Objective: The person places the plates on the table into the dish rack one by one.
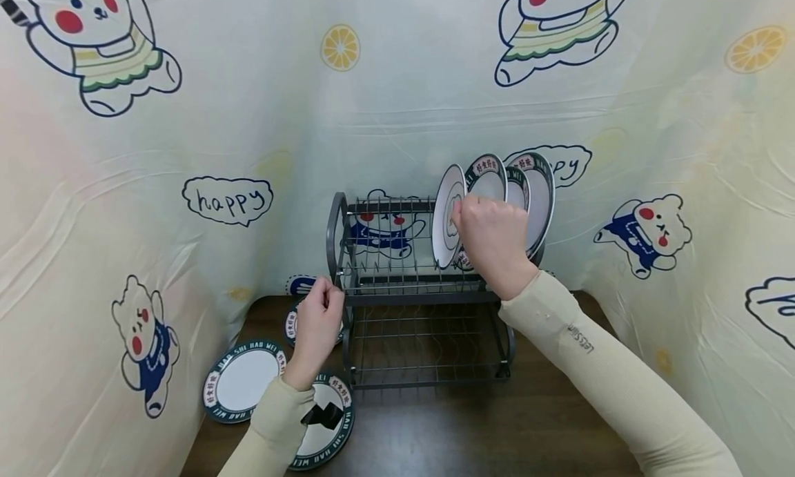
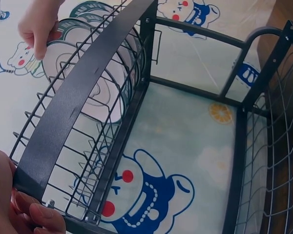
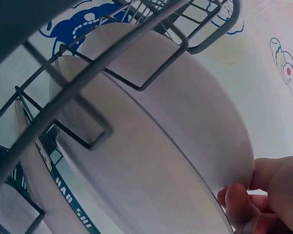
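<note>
In the head view my right hand (image 1: 497,239) is at the plates standing in the upper tier of a dark wire dish rack (image 1: 410,299). Its thumb and fingers pinch the edge of a white plate (image 3: 210,117), as the right wrist view shows. The leftmost racked plate (image 1: 446,221) turns a plain white face with ring marks leftward. Beside it stand several plates with green patterned rims, such as the rightmost plate (image 1: 542,201). My left hand (image 1: 319,325) grips the rack's left front corner, its fingers (image 2: 48,217) curled round the dark frame in the left wrist view.
On the brown table (image 1: 435,429), left of the rack, lie a green-rimmed plate (image 1: 245,380), another plate (image 1: 338,429) partly under my left forearm, and one (image 1: 290,325) behind my left hand. A printed cloth (image 1: 385,132) hangs behind and at both sides.
</note>
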The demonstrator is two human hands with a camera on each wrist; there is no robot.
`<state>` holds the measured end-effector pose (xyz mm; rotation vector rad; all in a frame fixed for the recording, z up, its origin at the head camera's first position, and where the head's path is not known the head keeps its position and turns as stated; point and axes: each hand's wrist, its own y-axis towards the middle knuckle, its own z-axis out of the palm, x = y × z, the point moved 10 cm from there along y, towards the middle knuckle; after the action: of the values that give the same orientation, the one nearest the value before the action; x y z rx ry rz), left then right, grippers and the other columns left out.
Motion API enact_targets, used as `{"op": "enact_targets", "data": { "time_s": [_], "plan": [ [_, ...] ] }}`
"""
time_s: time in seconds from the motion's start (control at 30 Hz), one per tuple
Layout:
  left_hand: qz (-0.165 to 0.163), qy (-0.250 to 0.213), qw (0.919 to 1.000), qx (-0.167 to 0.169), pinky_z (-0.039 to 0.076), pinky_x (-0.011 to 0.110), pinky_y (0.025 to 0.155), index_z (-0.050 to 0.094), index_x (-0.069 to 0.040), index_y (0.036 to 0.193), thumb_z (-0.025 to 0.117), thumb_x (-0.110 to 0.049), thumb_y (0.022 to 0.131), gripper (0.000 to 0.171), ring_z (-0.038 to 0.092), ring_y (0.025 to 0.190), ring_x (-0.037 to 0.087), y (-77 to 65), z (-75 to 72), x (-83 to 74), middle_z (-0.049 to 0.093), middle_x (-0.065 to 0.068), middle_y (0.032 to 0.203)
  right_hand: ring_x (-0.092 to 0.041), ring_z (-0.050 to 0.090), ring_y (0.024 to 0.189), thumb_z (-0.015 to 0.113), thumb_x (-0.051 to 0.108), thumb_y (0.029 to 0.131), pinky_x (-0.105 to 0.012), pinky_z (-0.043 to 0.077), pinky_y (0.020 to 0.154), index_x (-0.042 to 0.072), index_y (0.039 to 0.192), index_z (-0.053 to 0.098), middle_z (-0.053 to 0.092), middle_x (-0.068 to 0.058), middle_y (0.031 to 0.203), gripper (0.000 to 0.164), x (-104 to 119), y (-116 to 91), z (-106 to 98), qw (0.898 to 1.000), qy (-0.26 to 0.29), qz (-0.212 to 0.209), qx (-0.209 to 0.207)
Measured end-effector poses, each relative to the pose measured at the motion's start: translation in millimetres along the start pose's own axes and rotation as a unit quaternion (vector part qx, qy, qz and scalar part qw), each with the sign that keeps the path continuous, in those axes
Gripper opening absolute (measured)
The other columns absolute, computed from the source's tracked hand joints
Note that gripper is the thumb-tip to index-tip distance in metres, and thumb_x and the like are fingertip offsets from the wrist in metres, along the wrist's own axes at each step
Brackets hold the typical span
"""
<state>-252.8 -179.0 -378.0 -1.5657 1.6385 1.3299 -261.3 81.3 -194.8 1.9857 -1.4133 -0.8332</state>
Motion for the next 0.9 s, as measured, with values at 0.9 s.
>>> {"op": "enact_targets", "data": {
  "time_s": [0.9],
  "plan": [
    [0.002, -0.004, 1.0, 0.0, 0.033, 0.026, 0.046, 0.049, -0.01, 0.086, 0.045, -0.011, 0.105, 0.019, 0.046, 0.053, 0.023, 0.8, 1.4, 2.8, 0.045, 0.007, 0.068, -0.022, 0.04, 0.04, 0.058, 0.019, 0.106, -0.029, 0.022, 0.042, 0.006, 0.06, 0.048, 0.038, -0.004, 0.047, 0.049, -13.2, -4.2, -0.6, 0.994, 0.02, 0.051, 0.092]
  ]
}}
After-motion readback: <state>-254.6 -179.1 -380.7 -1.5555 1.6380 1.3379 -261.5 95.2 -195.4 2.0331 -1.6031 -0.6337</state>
